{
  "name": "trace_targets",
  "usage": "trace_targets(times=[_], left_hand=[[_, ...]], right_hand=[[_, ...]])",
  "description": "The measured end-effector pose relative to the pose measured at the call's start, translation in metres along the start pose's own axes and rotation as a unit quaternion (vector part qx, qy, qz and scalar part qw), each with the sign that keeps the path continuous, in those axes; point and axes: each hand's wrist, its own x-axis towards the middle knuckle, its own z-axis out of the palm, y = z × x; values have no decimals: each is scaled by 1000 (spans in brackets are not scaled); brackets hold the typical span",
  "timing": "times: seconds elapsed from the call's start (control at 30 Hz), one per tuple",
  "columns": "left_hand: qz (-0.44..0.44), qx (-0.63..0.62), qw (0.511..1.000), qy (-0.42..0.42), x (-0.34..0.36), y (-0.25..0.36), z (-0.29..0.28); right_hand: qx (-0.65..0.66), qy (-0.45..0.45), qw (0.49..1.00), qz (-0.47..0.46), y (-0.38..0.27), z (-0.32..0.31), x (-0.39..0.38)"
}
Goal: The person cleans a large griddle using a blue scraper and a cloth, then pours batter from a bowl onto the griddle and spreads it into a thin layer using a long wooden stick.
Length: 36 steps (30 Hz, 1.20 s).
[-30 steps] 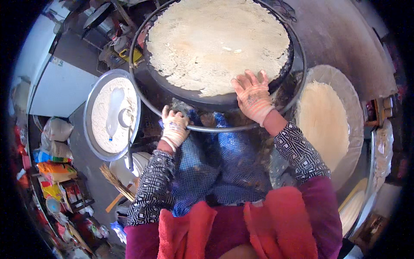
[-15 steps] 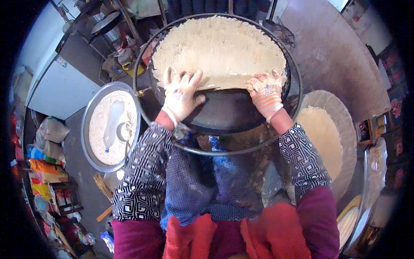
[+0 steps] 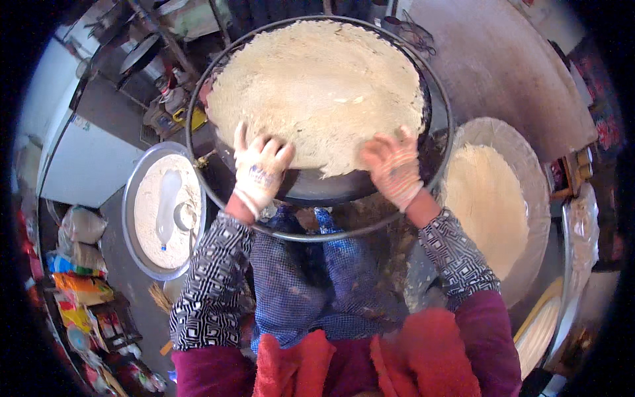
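Note:
A large, thin, pale flatbread [image 3: 317, 92] covers most of a round black griddle [image 3: 331, 186] in front of me. Its near edge is ragged, and a strip of dark griddle shows below it. My left hand [image 3: 262, 165], in a whitish work glove, rests on the bread's near left edge with its fingers apart. On the near right edge is my right hand [image 3: 395, 165], in an orange-striped glove. Its fingers are bent, apart and slightly blurred. The fingertips' undersides are hidden from view.
A metal ring [image 3: 317, 236] surrounds the griddle. Left stands a metal basin [image 3: 129, 228] of pale flour with a plastic bottle [image 3: 168, 205] and a ladle [image 3: 185, 216]. On the right, a lined round basket [image 3: 539, 198] holds tan flatbread. Packages [image 3: 83, 288] crowd the far left.
The flatbread has come toward me, and its near edge lies lower over the griddle. Both hands have shifted slightly down and left in the picture; the whole view has moved a little too.

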Motion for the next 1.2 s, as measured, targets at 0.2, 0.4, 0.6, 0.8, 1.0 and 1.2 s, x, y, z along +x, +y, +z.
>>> trace_targets(times=[0.2, 0.4, 0.6, 0.8, 1.0, 1.2], left_hand=[[-48, -186, 979, -72, -32, 55, -19], [-3, -228, 947, -225, -75, 164, 5], [-112, -125, 951, -260, -49, 249, 51], [-126, -158, 963, -177, -65, 198, 35], [-122, -108, 972, -167, -91, 154, 25], [-105, -68, 969, -214, -139, 124, 32]], right_hand=[[157, 25, 952, 263, -47, -33, -79], [203, -103, 905, 358, -130, -74, -281], [-44, -156, 677, 718, -139, -135, -535], [-24, -210, 517, 829, -138, -191, -585], [-81, -265, 484, 830, -178, -161, -616], [51, 15, 573, 818, -181, -182, -544]])
